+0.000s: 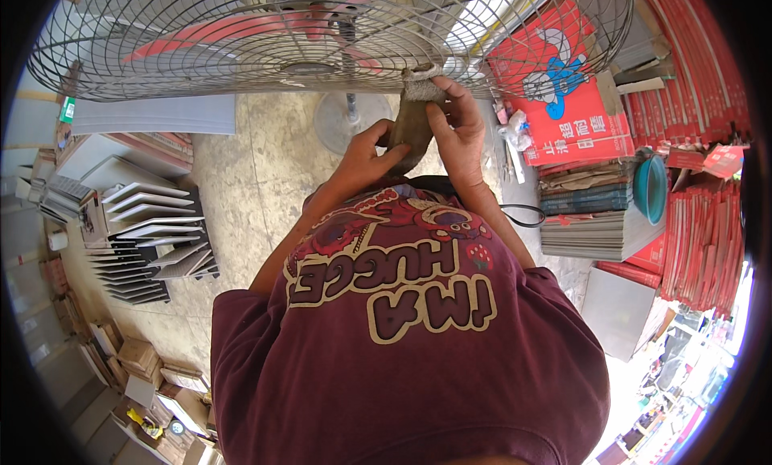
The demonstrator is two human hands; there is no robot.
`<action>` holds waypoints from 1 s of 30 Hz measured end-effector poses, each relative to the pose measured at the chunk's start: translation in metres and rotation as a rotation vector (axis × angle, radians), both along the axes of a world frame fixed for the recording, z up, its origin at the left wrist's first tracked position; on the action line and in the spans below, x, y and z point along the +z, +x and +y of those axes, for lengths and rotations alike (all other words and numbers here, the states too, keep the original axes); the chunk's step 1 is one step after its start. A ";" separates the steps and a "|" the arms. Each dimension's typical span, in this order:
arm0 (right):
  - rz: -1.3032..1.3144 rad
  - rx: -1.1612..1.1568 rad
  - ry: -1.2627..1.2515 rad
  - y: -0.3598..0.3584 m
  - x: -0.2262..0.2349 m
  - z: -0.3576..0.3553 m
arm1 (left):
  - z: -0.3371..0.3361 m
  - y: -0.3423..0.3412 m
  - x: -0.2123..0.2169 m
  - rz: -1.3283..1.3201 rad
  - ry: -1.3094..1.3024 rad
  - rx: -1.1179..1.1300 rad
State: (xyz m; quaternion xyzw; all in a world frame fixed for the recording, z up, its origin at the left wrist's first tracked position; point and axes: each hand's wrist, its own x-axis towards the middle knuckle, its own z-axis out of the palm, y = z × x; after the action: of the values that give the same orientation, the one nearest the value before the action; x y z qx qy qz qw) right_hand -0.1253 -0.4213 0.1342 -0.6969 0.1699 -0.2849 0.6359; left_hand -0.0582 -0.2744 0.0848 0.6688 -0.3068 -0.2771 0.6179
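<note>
Both hands are raised in front of my chest, closed on a folded grey-brown cloth [412, 127] with a fuzzy pale edge at its top. My left hand [366, 153] grips its lower left side with thumb and fingers. On the other side my right hand [458, 127] pinches the upper part. Right behind the cloth stands a large fan with a round wire guard [241, 59] and red blades; whether the cloth's top touches the wires I cannot tell. The fan's pole rises from a round grey base [338, 121] on the floor.
Racks of tile sample boards [157, 224] stand at the left. Red cartons [575, 119], stacked flat panels [583, 236] and a teal basin [650, 189] are at the right. A black loop [523, 217] shows beside my right forearm. Brown boxes [141, 356] lie at the lower left.
</note>
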 end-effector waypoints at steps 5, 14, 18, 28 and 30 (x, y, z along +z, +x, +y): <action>0.002 0.006 0.028 -0.005 -0.007 -0.012 | -0.011 -0.009 0.000 0.011 0.002 0.010; 0.002 0.042 0.118 -0.014 -0.017 -0.029 | -0.024 -0.021 -0.006 0.004 0.025 0.021; -0.020 0.063 0.148 -0.017 -0.022 -0.033 | -0.027 -0.027 -0.008 0.006 0.035 0.037; -0.086 0.067 0.238 -0.026 -0.030 -0.044 | -0.036 -0.037 -0.011 -0.002 0.068 0.031; -0.086 0.059 0.308 -0.030 -0.029 -0.047 | -0.039 -0.039 -0.009 -0.013 0.068 0.032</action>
State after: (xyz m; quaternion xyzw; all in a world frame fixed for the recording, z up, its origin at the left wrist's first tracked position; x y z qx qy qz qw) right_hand -0.1555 -0.4682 0.1048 -0.5831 0.1636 -0.2664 0.7499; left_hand -0.0976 -0.3132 0.0762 0.6961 -0.2905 -0.2729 0.5972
